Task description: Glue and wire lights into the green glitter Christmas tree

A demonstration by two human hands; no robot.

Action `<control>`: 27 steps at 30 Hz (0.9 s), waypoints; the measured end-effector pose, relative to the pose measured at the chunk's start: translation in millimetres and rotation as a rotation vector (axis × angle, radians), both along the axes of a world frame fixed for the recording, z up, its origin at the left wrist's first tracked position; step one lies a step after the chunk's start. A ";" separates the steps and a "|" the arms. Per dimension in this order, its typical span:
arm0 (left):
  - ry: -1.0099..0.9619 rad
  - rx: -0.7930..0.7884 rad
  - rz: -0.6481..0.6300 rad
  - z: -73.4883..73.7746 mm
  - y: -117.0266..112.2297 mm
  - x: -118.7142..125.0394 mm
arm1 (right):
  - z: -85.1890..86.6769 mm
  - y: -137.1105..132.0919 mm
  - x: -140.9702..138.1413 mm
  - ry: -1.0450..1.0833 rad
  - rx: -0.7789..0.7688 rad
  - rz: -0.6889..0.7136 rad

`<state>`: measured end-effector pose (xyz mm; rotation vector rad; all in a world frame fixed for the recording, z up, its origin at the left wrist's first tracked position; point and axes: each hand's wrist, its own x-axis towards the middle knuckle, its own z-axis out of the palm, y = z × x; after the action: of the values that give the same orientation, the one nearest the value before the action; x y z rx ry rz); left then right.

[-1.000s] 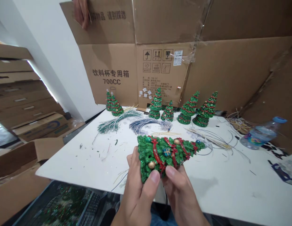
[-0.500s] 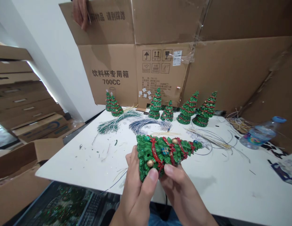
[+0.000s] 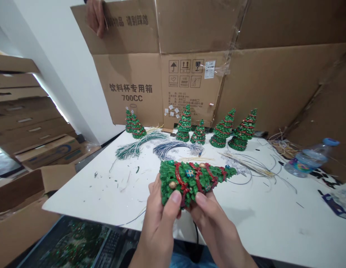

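Note:
Both my hands hold a small green Christmas tree ornament (image 3: 191, 182) on its side above the white table (image 3: 86, 193). It has a red garland, gold and blue baubles, and a tiny gift box. My left hand (image 3: 158, 219) grips the wide base end from below, its thumb on top. My right hand (image 3: 213, 227) holds the underside nearer the middle, its thumb resting against the tree. Several similar trees (image 3: 223, 130) stand upright along the table's far edge. Bundles of green wire (image 3: 136, 147) and blue wire (image 3: 175, 148) lie beyond my hands.
Another person's hand (image 3: 96, 18) holds up a large cardboard sheet (image 3: 128, 89) behind the table. Pale fibres and wires (image 3: 251, 165) and a plastic water bottle (image 3: 309, 162) lie to the right. Below the near edge sits a keyboard (image 3: 108, 245). Stacked cardboard lies left.
The tree has shifted left in my hands and turned slightly, its tip now further left. My hands have moved with it.

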<state>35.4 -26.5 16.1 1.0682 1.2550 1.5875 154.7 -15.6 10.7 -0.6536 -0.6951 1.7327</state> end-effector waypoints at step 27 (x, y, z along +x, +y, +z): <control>-0.410 -0.203 -0.041 0.5 28.8 -24.6 | -35.4 39.4 3.0 -0.292 0.230 -0.225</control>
<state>10.8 2.3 16.6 0.5993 1.0769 1.5148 157.7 23.7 -24.7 -0.7993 -0.9679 1.3403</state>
